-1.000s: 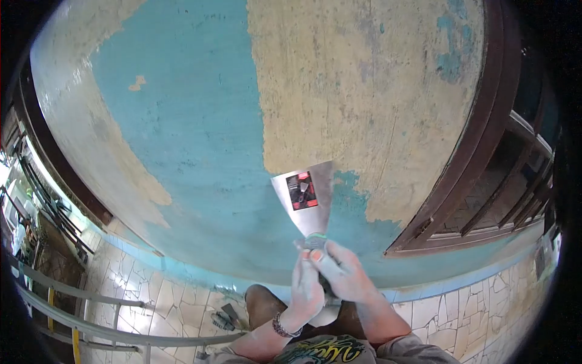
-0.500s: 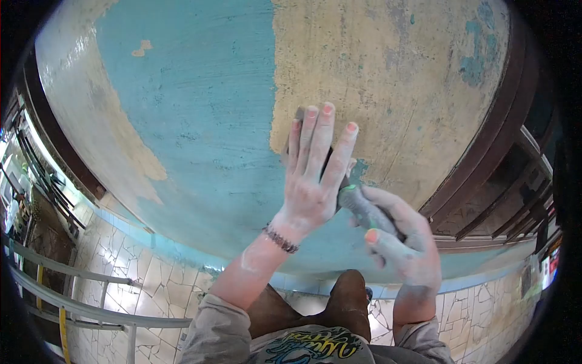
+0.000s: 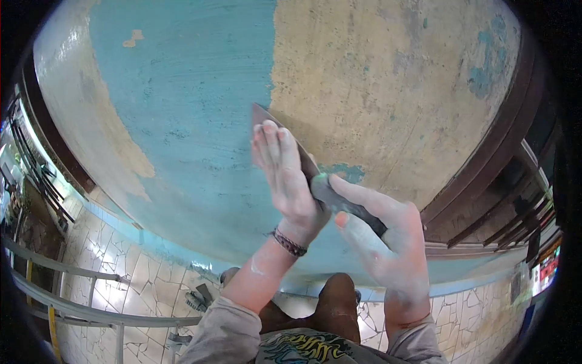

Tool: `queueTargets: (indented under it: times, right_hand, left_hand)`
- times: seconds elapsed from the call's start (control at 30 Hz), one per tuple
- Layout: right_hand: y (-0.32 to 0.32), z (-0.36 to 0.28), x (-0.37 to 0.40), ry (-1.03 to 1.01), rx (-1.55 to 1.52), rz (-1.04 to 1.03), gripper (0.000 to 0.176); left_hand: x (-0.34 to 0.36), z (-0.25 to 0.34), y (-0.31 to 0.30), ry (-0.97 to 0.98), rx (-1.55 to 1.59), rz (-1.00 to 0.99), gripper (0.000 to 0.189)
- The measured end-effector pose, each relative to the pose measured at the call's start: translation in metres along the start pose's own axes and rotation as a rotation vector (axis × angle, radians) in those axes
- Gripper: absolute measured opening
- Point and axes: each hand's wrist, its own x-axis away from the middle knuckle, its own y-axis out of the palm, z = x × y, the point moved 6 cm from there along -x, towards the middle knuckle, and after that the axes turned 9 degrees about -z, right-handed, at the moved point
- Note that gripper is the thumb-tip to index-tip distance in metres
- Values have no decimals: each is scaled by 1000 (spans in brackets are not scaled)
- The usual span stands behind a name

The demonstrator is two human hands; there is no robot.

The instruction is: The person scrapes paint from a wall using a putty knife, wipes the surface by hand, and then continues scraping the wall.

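Two-handed hold on a scraper at a blue and beige wall

The wall (image 3: 182, 127) fills most of the view, blue paint meeting a broad beige area along a ragged, near-vertical edge. Beneath it spreads a floor (image 3: 151, 276) of irregular pale tiles. A dark brown wooden door (image 3: 485, 206) stands at the right, and grey metal rails (image 3: 79, 308) with yellow parts cross the lower left.

In front of the wall, near where the colours meet, is the scraper (image 3: 342, 203), its blade tilted up to the left; whether the edge touches the wall cannot be told. The right hand (image 3: 394, 242) is clamped around the dark handle, index finger stretched along it and thumb on the near side. The left hand (image 3: 282, 170) lies against the blade, its fingers straight and close together. Both hands are dusted white. Smallest is the dark beaded bracelet (image 3: 290, 243) on the left wrist.
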Motion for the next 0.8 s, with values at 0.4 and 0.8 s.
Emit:
queueTargets:
  times: [0.4,0.8]
  right_hand:
    - [-2,7,11,-12,-17,-104,37]
    - [7,10,17,-19,-63,-46,34]
  left_hand:
    - [9,2,-10,-46,6,-154,49]
    - [8,0,-18,-1,47,-224,60]
